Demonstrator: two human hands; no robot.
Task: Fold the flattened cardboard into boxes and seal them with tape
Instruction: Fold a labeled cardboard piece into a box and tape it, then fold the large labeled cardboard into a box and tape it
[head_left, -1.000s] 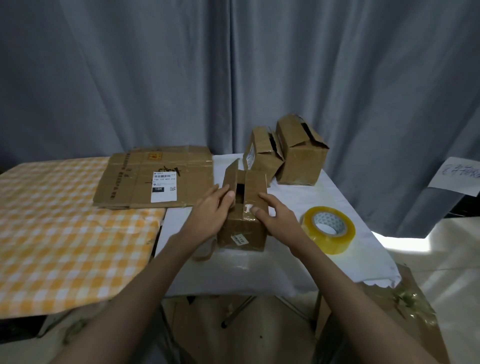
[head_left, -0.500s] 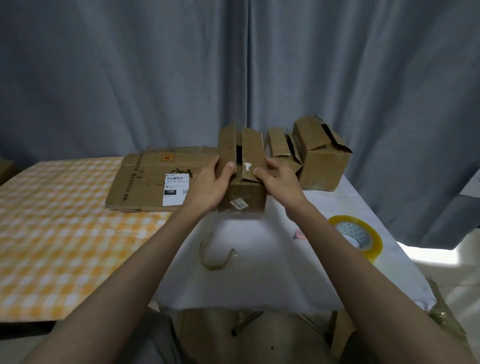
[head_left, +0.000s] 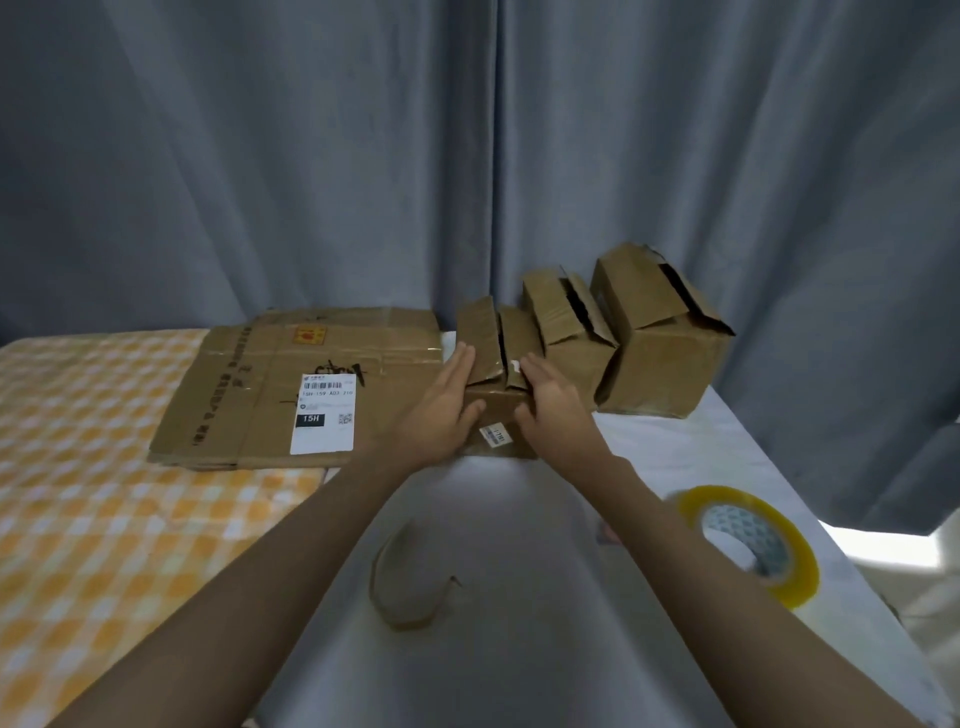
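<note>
At the near edge of the table (head_left: 519, 649), on its white cover, lies a curled strip of brown tape backing (head_left: 410, 587), and to the right of it, close to the right edge, lies the roll of clear tape (head_left: 753, 545) on its side; neither is touched. Farther in, at the middle of the table, both hands flank the small box (head_left: 498, 405), which rests on the cover with its top flaps standing open and slightly apart. The left hand (head_left: 441, 410) lies against the left wall of the small box with fingers straight, the fingertips reaching the left flap; it presses and does not grip. The right hand (head_left: 553, 405) lies against the right wall in the same manner, fingers extended, clasping nothing. The step in hand appears to be placement: the folded small box is being set down in line with the two finished boxes. The next move probably calls for withdrawing both hands and either closing the open flaps and fetching the roll of clear tape, or drawing a fresh sheet from the stack. Immediately right of the small box stands the middle box (head_left: 566, 332), touching or nearly touching it, and beyond that the larger box (head_left: 665, 353), both with loose top flaps. To the left, at the same depth, the flattened cardboard (head_left: 249, 395) lies across the seam between the white cover and the orange checked cloth (head_left: 104, 519). A grey curtain (head_left: 363, 156) closes the far side.
</note>
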